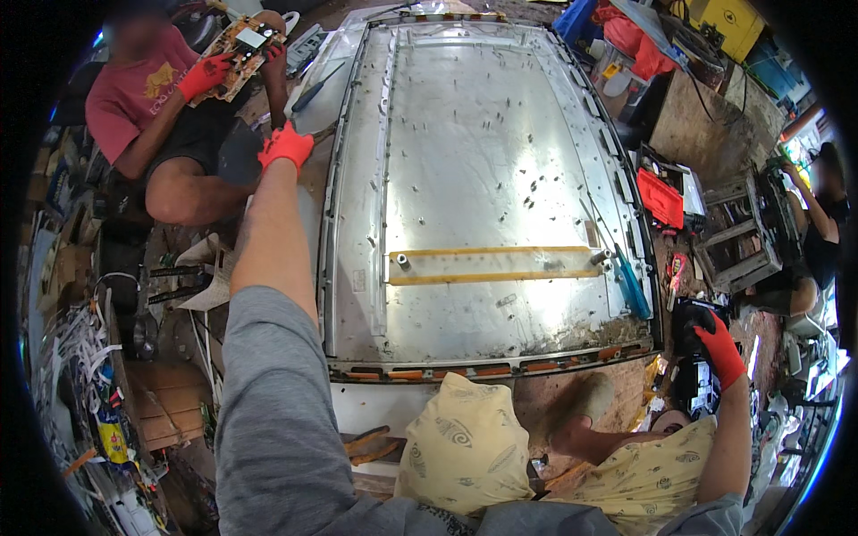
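Reaching far out to the left, the left hand (286,146) wears an orange glove and hovers at the far left corner of a large bare metal panel (483,179), its fingers curled; whether that grip holds anything cannot be told. A dark-handled screwdriver (315,87) lies just beyond it, across the panel's left edge. The panel lies flat and fills the middle of the scene, its long sides running from near to far, dotted with small studs. A pale strip with yellow edges (492,265) lies across its near half. A blue-handled tool (632,284) rests on the panel's right rim, near that strip's right end.

At the near right, the right hand (718,347), also in an orange glove, is closed in a tight grip on a black device (693,344) just off the panel's near right corner.

At the far left another person sits holding a circuit board (241,49) in red-gloved hands.
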### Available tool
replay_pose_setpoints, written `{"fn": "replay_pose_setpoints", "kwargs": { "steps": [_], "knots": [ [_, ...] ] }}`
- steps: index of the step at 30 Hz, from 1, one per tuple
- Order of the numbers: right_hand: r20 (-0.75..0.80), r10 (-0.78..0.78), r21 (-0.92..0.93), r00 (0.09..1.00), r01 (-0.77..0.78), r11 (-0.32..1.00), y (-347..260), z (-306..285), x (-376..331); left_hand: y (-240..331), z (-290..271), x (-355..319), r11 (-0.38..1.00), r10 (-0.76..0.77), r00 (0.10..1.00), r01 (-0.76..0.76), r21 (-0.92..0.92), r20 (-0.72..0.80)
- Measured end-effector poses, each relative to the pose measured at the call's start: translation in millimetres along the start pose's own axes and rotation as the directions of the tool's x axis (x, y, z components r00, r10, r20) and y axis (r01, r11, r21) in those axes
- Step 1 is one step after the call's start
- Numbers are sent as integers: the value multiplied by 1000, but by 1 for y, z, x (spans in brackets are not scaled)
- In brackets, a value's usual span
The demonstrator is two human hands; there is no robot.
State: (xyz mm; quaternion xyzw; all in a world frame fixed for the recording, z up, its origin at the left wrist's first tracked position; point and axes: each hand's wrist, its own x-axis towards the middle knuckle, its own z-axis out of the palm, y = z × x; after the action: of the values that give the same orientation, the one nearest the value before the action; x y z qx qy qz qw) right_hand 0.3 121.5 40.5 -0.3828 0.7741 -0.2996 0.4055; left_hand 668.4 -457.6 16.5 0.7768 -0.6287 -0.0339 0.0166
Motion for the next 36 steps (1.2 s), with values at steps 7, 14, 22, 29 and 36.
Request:
{"fn": "replay_pose_setpoints", "kwargs": {
  "steps": [7, 14, 22, 29, 36],
  "knots": [
    [43, 26, -2, 999, -26, 1000, 1, -2, 2, 7, 5, 6, 999, 14, 1000, -14, 28, -11],
    [11, -9, -38, 1000, 9, 999, -9, 2, 0, 12, 15, 11, 1000, 23, 1000, -23, 17, -3],
    [49, 48, 65, 998, -52, 997, -3, 1, 2, 13, 13, 6, 1000, 21, 999, -21, -14, -32],
    [68, -23, -2, 997, 24, 1000, -4, 1, 3, 10, 15, 9, 999, 12, 1000, -13, -33, -28],
    [74, 13, 41, 997, -16, 999, -14, 6, 4, 10, 26, 14, 999, 22, 1000, -22, -33, -16]
  ]
}}
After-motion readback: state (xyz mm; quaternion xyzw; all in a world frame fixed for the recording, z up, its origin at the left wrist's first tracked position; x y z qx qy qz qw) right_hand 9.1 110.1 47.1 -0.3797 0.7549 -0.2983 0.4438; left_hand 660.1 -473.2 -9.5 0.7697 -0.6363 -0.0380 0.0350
